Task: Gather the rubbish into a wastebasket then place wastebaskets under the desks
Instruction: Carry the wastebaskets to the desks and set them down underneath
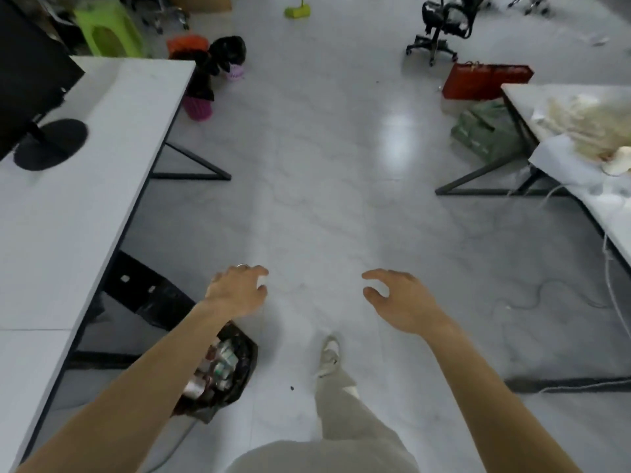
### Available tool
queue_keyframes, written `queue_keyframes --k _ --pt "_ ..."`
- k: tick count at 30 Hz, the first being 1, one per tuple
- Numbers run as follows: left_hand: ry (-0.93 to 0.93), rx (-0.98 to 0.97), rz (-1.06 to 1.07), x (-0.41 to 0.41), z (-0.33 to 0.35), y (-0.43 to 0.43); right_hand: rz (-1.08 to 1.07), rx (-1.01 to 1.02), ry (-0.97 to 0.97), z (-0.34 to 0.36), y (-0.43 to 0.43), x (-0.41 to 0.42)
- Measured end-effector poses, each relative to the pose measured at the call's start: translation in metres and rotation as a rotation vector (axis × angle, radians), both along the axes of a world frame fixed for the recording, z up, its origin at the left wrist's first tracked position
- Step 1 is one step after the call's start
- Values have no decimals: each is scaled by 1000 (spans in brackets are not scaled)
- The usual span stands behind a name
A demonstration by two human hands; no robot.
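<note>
A wastebasket [227, 367] lined with a black bag and full of cartons and wrappers stands on the floor by the left desk [85, 206], partly hidden under my left forearm. My left hand [239, 290], a ring on one finger, hovers just beyond it with curled fingers pinching what looks like a small white scrap [262, 280]. My right hand [397, 298] hovers over bare floor, fingers loosely bent and holding nothing. Far off near the left desk's end stand a magenta wastebasket [198, 109], a lilac wastebasket [235, 74] with a black bag, and an orange wastebasket [187, 45].
A monitor [30, 80] stands on the left desk. The right desk [580, 97] carries pale fluffy material, with cables hanging off it. A red bag [485, 81] and a green bag [485, 129] lie by its leg. An office chair [440, 25] and a green stool [106, 29] stand at the back.
</note>
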State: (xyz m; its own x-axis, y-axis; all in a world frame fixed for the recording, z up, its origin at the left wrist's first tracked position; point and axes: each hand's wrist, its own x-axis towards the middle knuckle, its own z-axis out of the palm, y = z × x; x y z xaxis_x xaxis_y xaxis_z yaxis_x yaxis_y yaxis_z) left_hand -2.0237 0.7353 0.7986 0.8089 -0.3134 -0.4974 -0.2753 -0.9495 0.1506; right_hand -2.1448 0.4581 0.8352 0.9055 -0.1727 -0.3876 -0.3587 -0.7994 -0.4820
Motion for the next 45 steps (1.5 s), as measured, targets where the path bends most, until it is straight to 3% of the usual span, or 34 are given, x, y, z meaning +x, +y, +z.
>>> queue_keyframes --k 8,15,24,35,42,45 --pt "42 54 146 179 18 -40 136 71 110 6 -68 233" --pt "-65 27 231 369 23 -63 164 88 1 10 -97 439" --pt "-192 -33 230 655 39 -99 178 -47 -135 17 -137 706" --pt "-151 -32 140 947 25 -159 154 -4 -105 -9 -188 992" --pt "-122 -4 351 1140 24 -142 355 -9 -90 -6 -179 1248" --pt "-122 9 419 1181 30 -124 444 -9 -130 0 -165 1323"
